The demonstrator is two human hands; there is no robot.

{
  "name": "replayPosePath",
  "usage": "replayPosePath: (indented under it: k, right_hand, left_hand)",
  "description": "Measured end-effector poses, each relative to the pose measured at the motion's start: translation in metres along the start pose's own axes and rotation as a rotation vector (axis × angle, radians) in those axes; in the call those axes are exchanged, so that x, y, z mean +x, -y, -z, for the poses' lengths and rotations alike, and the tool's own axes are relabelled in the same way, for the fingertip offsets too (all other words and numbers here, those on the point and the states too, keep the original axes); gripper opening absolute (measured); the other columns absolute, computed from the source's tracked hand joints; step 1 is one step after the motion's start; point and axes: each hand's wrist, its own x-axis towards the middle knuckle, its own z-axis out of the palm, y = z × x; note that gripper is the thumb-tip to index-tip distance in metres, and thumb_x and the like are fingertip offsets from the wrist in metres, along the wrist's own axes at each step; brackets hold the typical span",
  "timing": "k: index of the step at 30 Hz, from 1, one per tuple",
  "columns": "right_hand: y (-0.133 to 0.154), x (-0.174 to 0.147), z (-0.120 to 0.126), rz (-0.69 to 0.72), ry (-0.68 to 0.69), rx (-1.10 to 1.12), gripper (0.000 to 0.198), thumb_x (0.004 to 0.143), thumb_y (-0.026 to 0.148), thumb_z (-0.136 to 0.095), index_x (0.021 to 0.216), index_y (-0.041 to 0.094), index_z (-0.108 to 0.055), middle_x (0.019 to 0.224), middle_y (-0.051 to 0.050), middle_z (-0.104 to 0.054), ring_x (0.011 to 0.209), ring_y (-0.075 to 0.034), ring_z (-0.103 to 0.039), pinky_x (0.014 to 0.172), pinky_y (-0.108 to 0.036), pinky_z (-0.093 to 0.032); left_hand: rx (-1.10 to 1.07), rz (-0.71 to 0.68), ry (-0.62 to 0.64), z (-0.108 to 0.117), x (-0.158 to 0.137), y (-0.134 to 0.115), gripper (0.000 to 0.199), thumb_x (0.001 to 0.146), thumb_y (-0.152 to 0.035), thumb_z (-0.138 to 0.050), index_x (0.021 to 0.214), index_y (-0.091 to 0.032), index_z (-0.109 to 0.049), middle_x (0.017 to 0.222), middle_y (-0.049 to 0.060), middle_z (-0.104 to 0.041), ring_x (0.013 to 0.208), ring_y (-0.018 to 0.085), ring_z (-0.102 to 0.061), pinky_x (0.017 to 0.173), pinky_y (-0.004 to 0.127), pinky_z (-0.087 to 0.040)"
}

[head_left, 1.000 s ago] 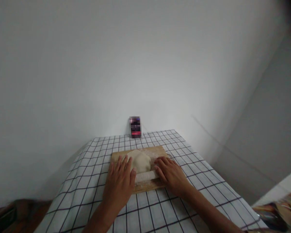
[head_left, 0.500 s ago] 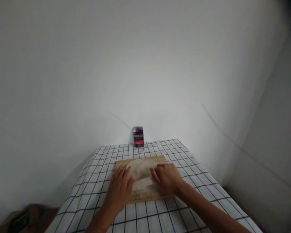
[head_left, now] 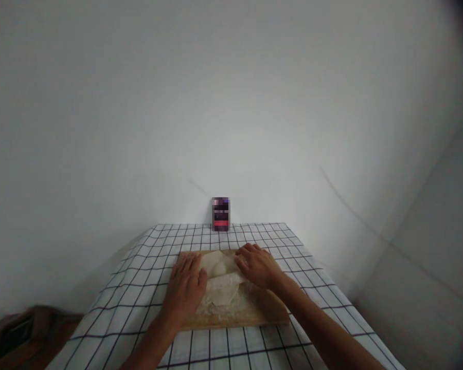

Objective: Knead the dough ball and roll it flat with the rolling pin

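Observation:
A flat, pale sheet of dough (head_left: 221, 293) lies folded on a wooden board (head_left: 254, 314), with floury smears near the board's front. My left hand (head_left: 185, 289) rests flat at the dough's left side, fingers stretched forward and thumb apart. At the upper right edge of the dough is my right hand (head_left: 257, 264), its fingers bent and closed on the dough. The fingertips' exact grip is partly hidden.
A white tablecloth with dark grid lines (head_left: 216, 352) covers the table under the board. Against the white wall at the table's back edge stands a small pixelated upright object (head_left: 221, 215). A brown, blurred object (head_left: 27, 334) sits low on the left.
My right hand has moved away from me toward the board's far edge, uncovering the board's front right part. My left hand stays at the left side. The view has shifted slightly.

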Motion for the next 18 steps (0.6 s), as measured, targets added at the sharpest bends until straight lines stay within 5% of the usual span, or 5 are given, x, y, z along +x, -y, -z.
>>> replayPosePath:
  k: [7,13,18]
  right_hand:
    - [-0.003,-0.022,-0.019,0.025,-0.104,0.106,0.039,0.109,0.033,-0.036,0.124,0.022,-0.07,0.136,-0.008,-0.069,0.127,-0.024,-0.061,0.111,-0.041,-0.045]
    - [0.011,-0.054,-0.018,0.018,-0.106,0.078,0.042,0.109,0.031,-0.033,0.127,0.023,-0.07,0.143,-0.008,-0.067,0.137,-0.024,-0.057,0.117,-0.044,-0.043]
    - [0.009,-0.037,-0.01,0.051,-0.067,0.047,0.039,0.109,0.031,-0.036,0.128,0.02,-0.069,0.142,-0.011,-0.067,0.137,-0.026,-0.057,0.116,-0.044,-0.044]
  left_hand:
    - [0.037,-0.135,-0.119,0.009,-0.009,-0.006,0.048,0.103,-0.027,-0.035,0.142,-0.01,-0.057,0.147,0.018,-0.063,0.143,0.038,-0.051,0.113,0.064,-0.047]
    - [-0.027,-0.228,-0.139,0.016,-0.032,-0.007,0.044,0.104,-0.028,-0.037,0.144,-0.017,-0.054,0.153,0.015,-0.058,0.146,0.033,-0.05,0.119,0.062,-0.043]
    - [0.018,-0.218,-0.1,0.01,-0.022,-0.002,0.046,0.103,-0.028,-0.037,0.144,-0.015,-0.056,0.152,0.017,-0.058,0.145,0.037,-0.05,0.116,0.066,-0.044]
